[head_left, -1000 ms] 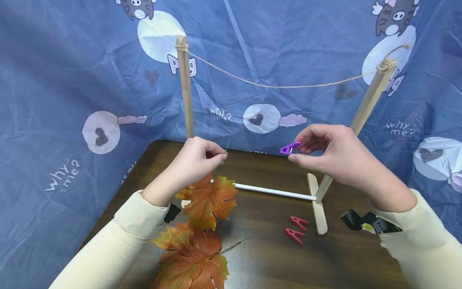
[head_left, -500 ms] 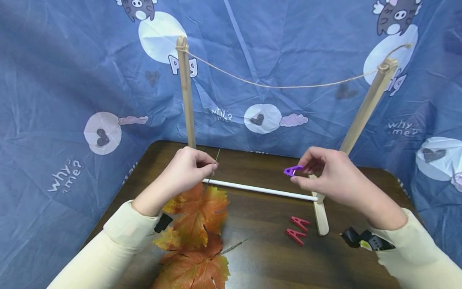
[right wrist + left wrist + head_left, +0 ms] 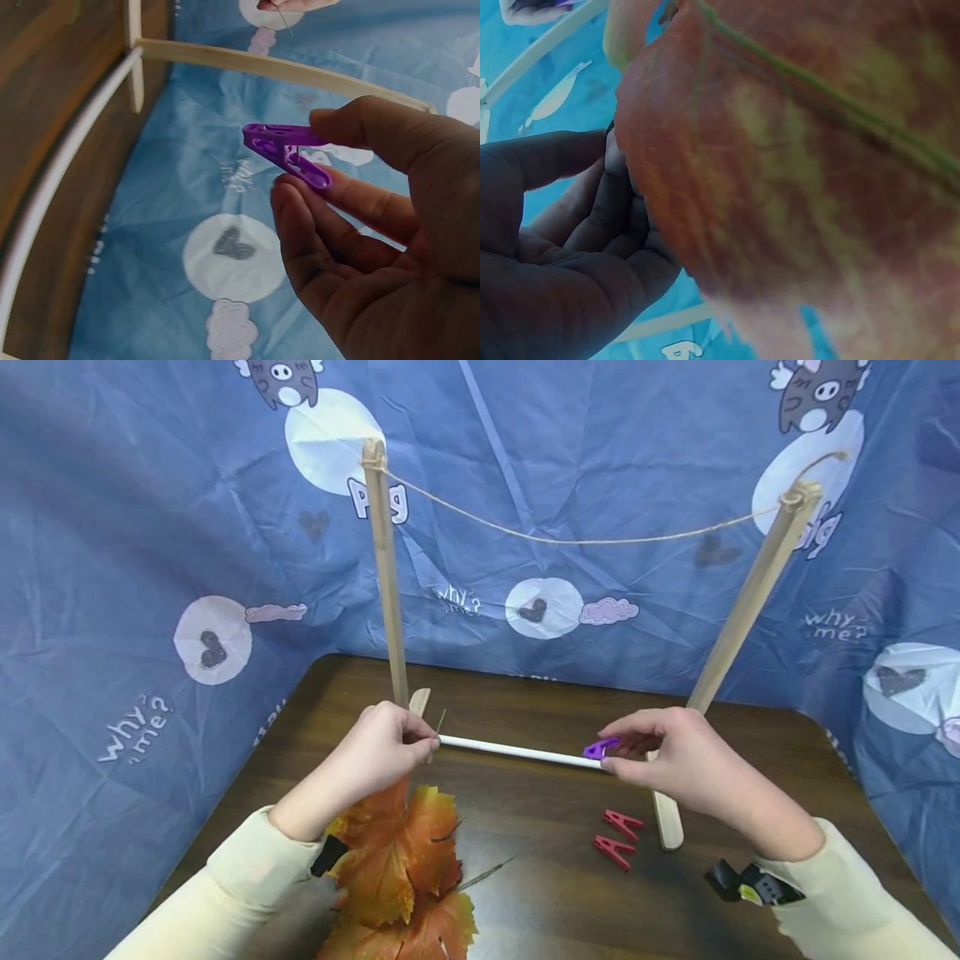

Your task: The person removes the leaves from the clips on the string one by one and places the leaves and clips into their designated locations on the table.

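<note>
My left hand (image 3: 386, 747) pinches the thin green stem (image 3: 441, 720) of an orange maple leaf (image 3: 401, 852), which hangs below the fingers. In the left wrist view the leaf (image 3: 780, 172) covers most of the picture, and the pinched stem is mostly hidden. Between thumb and fingers my right hand (image 3: 678, 756) holds a purple clothespin (image 3: 597, 749). The right wrist view shows the clothespin (image 3: 285, 150) by its handles, nose pointing away from the palm. A second orange leaf (image 3: 442, 931) lies on the table, partly under the hanging one, its dark stem sticking out rightward.
A wooden frame with a left post (image 3: 386, 568) and right post (image 3: 753, 602) carries a sagging twine (image 3: 555, 540). A white rod (image 3: 517, 750) joins its feet. Two red clothespins (image 3: 618, 839) lie on the brown table (image 3: 547, 893). A blue printed cloth (image 3: 465, 460) hangs behind.
Both hands have come down toward the white rod, the left also shifting leftward, with the leaf and the purple clothespin still held. The red clothespins and the frame stay put.
</note>
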A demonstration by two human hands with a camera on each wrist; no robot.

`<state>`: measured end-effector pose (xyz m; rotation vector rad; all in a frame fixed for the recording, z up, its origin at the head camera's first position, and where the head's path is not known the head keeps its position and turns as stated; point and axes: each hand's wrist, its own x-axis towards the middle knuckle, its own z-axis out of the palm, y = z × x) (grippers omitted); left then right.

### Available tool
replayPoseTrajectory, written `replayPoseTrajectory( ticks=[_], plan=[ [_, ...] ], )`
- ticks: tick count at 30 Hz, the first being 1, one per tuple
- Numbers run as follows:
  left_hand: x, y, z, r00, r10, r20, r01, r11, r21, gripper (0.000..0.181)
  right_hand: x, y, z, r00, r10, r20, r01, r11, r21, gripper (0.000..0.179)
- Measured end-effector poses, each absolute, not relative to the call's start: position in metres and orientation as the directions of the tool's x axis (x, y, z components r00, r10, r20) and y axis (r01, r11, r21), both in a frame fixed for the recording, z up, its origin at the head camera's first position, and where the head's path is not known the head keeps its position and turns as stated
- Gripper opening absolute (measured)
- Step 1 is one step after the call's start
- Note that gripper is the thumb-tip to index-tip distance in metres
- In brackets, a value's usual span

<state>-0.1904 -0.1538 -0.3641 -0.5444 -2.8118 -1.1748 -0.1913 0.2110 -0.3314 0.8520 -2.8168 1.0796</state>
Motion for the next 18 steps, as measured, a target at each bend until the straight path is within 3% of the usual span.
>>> replayPoseTrajectory(
  ticks=[5, 18],
  plan=[
    [-0.189, -0.151, -0.376, -0.93, 0.335, 0.149, 0.347, 0.674, 0.652, 0.012, -0.189, 0.213, -0.35, -0.866, -0.485, 0.122, -0.442, 0.628, -0.641, 0.022],
    [-0.185, -0.141, -0.39, -0.918, 0.396, 0.033, 0.336, 0.731, 0.594, 0.022, -0.179, 0.221, -0.393, -0.883, -0.462, 0.079, -0.403, 0.662, -0.632, 0.017]
  ],
)
